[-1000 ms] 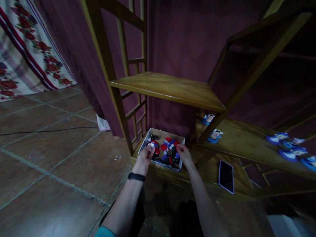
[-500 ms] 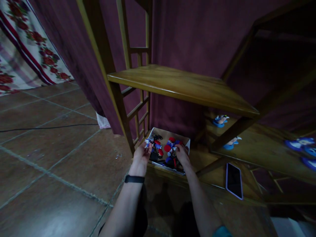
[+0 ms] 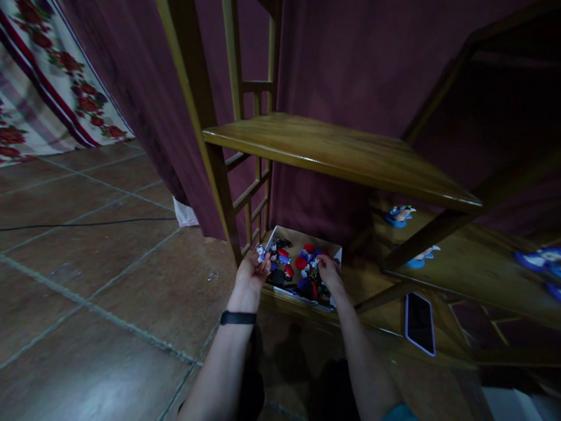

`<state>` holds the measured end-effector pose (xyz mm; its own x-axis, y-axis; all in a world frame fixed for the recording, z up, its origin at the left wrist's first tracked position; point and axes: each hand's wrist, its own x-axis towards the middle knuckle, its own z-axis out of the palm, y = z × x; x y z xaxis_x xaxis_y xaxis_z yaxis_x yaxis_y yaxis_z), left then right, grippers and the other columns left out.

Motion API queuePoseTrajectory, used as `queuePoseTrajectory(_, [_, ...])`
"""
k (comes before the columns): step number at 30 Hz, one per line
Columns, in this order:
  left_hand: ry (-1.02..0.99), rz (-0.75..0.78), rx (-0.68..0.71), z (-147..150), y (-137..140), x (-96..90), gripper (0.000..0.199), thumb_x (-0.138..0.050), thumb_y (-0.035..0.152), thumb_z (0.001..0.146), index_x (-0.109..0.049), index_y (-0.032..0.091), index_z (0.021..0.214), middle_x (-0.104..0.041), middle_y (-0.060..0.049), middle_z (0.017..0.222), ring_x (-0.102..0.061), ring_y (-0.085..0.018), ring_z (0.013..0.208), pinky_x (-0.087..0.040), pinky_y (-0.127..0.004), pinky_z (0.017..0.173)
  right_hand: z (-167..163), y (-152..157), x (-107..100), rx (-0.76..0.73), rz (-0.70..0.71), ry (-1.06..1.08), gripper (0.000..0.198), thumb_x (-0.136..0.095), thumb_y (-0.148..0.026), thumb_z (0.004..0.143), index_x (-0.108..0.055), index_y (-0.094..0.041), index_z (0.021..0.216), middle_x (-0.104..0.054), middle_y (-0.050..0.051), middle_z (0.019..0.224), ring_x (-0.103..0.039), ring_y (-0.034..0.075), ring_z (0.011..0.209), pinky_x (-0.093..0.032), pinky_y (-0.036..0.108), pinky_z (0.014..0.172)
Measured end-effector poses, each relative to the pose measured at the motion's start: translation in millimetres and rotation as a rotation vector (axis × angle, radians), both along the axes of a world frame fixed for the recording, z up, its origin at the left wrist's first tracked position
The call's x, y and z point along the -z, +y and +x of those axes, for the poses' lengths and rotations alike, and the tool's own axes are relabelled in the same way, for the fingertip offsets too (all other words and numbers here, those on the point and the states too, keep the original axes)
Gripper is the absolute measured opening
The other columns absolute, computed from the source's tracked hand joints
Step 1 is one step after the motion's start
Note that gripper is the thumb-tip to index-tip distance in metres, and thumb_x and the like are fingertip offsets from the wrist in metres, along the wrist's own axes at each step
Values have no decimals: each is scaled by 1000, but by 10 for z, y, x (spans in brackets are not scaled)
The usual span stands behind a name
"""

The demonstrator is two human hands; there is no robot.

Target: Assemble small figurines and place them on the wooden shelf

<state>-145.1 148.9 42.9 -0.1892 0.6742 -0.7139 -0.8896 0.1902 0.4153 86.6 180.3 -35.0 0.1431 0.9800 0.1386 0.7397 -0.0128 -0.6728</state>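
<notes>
A shallow white-edged box on the bottom shelf holds a jumble of small figurines in red, blue, black and white. At the box's left edge my left hand, palm partly up, has its fingers closed on a small white-and-blue figurine. Inside the right part of the box is my right hand, fingers bent and pinched together over the heap. Near its fingertips lies a white-and-blue figurine; whether those fingers grip it, I cannot make out.
The wooden shelf unit has a board above the box and a lattice side to the left. Figurines on blue bases stand to the right. A phone lies on the low shelf. A cable crosses the tiled floor.
The view has shifted slightly, so the shelf sits further right. My left hand has turned the figurine a little more into view. My right hand stays over the right part of the box.
</notes>
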Motion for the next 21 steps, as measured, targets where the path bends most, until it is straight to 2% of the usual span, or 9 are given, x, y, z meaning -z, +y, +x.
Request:
queuePoseTrajectory(7, [56, -45, 14, -2, -8, -34, 21, -46, 8, 79, -57, 17, 94, -59, -3, 67, -61, -12, 56, -47, -19, 46, 40, 42, -23, 4, -20, -64, 34, -39, -14, 78, -60, -22, 103, -61, 5, 105, -51, 17, 101, -39, 30, 91])
queuePoseTrajectory(16, [21, -14, 26, 87, 3, -83, 25, -46, 5, 76, -56, 15, 97, -61, -4, 71, -62, -11, 58, -49, -20, 50, -83, 100, -5, -138, 1, -211, 54, -39, -1, 72, -53, -25, 118, -54, 2, 120, -46, 17, 111, -31, 27, 98])
queuePoseTrajectory(21, [3, 26, 42, 106, 21, -75, 20, -46, 4, 76, -57, 14, 90, -61, -6, 72, -63, -13, 62, -50, -21, 51, -146, 54, -62, -135, -14, -303, 43, -43, -6, 76, -55, -27, 112, -53, 3, 114, -45, 18, 107, -32, 26, 91])
